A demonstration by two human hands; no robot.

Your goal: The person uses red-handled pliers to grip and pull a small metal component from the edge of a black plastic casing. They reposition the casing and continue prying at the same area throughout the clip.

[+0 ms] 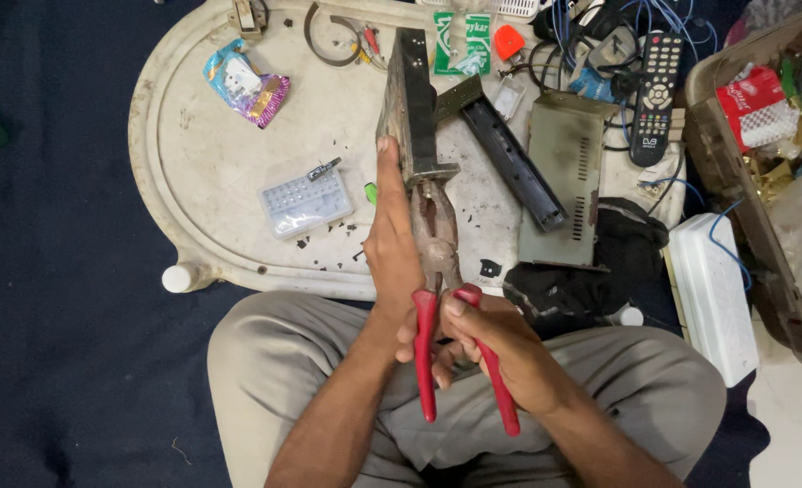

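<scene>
My right hand (487,348) grips red-handled pliers (437,271) biting a dark metal panel (410,99) above the white tray (193,154); my left hand (390,239) lies flat, open, against them. A clear compartment box (304,201) holds small parts.

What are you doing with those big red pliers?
A person sitting on the floor holds red-handled pliers in the right hand, which wraps the handles. The plier tips bite the edge of a dark metal panel, which the left hand steadies from the side. This happens over a low white table strewn with a clear screw box, a grey metal casing and a remote control.
</scene>
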